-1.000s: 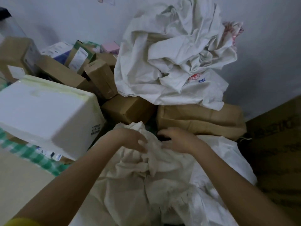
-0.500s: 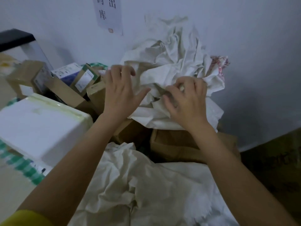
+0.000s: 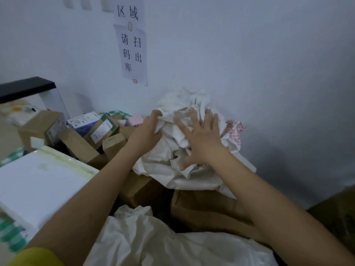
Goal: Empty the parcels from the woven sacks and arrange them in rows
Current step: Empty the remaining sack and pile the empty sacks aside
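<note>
Hands pressed deeper into the crumpled sack pile (image 3: 172, 162) than half a second ago: your left hand (image 3: 146, 134) grips a fold, your right hand (image 3: 201, 143) lies flat, fingers spread. Above them, wall notice (image 3: 132, 54) reads 请扫码出库. Left of your hands, several cardboard parcels (image 3: 78, 144).

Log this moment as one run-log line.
left hand: grips crumpled sack pile | right hand: flat, pressing pile | pile: atop cardboard boxes
</note>
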Motion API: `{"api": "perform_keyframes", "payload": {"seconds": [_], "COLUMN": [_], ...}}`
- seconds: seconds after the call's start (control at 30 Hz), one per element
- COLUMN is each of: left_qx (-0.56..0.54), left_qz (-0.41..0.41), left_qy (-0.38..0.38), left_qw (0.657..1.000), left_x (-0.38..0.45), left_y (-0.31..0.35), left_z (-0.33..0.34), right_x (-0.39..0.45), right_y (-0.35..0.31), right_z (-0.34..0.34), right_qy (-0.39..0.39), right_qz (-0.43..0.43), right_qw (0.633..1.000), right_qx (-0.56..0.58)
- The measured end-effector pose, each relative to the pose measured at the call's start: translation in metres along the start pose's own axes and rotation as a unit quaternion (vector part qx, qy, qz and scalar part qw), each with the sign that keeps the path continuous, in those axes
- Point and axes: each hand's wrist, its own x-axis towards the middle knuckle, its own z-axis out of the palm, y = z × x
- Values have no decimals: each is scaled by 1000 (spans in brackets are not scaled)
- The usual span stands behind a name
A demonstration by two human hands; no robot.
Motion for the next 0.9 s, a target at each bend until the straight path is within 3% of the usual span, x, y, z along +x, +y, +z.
{"api": "perform_keyframes", "payload": {"seconds": [0.1,0.23,0.47,0.53,0.6,0.67,0.8,0.83,0.9], "left_qx": [-16,48,-143,-190,-174,-121,-154,-160,-166], "left_qz": [22,29,-8,2,-10,-41,-85,-81,-74], "left_qy": [14,-83,-264,-258,-211,-207,-276,-256,-203], "left_qw": [1000,995,954,947,962,970,945,950,962], "left_x": [8,14,15,9,7,5,-9,-9,-8], "left_y": [10,9,-37,-41,-52,-63,-69,-68,-64], "left_z": [-4,-3,12,10,11,13,28,33,42], "right_x": [5,2,-3,0,2,3,1,-1,-7], "right_y": [-11,-28,-47,-46,-43,-40,-24,-17,-3], "right_z": [24,63,100,112,116,113,93,86,72], "right_qy": [-25,-59,-63,-18,0,-23,-97,-72,101], "right_qz": [27,70,158,164,158,154,137,143,202], "right_qw": [999,996,984,985,985,985,974,959,877], "right_qx": [-3,-7,48,52,66,70,153,234,424]}}
